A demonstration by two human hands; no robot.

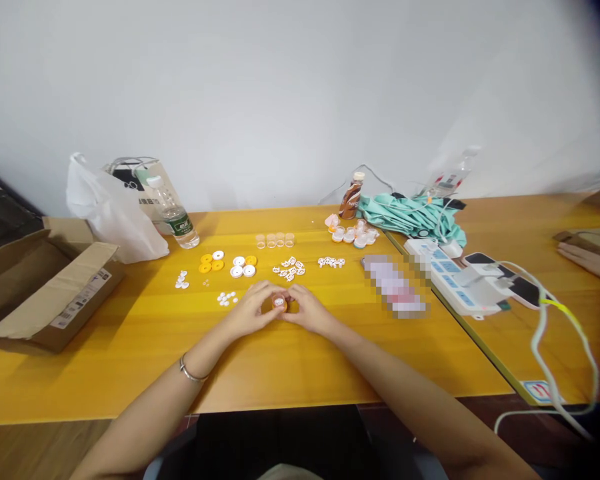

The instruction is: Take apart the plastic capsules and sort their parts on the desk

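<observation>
Over the front middle of the table, my left hand (254, 310) and my right hand (304, 311) meet around a small round orange-and-white piece (279, 303). Fingers of both hands press on its sides; its exact kind is too small to make out. Just beyond them lie white cut-out plastic parts (290, 269) and white wheel-like parts (331, 262). Clear small cups (275, 241) stand in a row farther back. Left of my hands are yellow rings (206, 267), white rings (237, 272) and small white discs (225, 299).
An open cardboard box (80, 293), a white plastic bag (115, 213) and a water bottle (180, 223) stand at left. To the right are finished-looking round pieces (350, 233), a brown drink bottle (351, 197), teal cloth (410, 217), a blurred-out phone (395, 287) and a corded power strip (450, 277).
</observation>
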